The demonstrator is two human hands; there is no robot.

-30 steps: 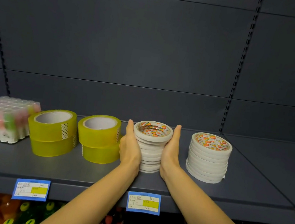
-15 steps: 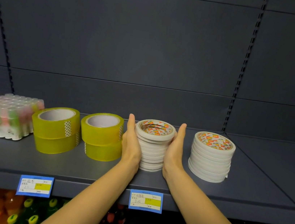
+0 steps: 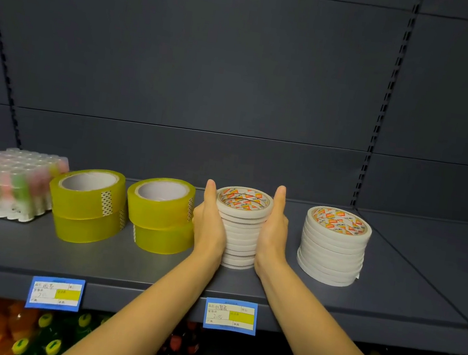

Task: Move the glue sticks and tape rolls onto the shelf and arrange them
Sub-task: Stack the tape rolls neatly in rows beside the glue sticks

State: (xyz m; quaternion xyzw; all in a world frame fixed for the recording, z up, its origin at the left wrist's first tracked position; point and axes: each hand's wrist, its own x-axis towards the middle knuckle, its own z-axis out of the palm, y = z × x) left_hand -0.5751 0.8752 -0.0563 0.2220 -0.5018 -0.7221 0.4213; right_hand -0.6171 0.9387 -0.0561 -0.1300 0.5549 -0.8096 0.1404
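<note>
**Tape stack squared up on the stationery shelf**

A person's left hand [image 3: 209,225] and right hand [image 3: 274,234] press in on a stack of white tape rolls [image 3: 241,226] from 9 and 3 o'clock, thumbs straight up along its sides. The fingers are hidden behind the stack, so it cannot be told whether they curl round it. The stack stands upright on the grey shelf [image 3: 241,286], its base down on the board, near the front edge.

At 3 o'clock, well apart, stands a second white stack [image 3: 333,245]. Just beside the left hand at 9 o'clock are two pairs of yellow tape rolls [image 3: 161,215], and further the same way, at the shelf's end, the wrapped pack of glue sticks [image 3: 6,184]. A blue price label [image 3: 231,315] hangs at 6 o'clock, directly below the held stack.

The goods appear to be shelved already; the step in hand looks like straightening. The next move probably calls for letting go gently, so the thin rolls do not slide, and perhaps evening the gaps along the row.
</note>
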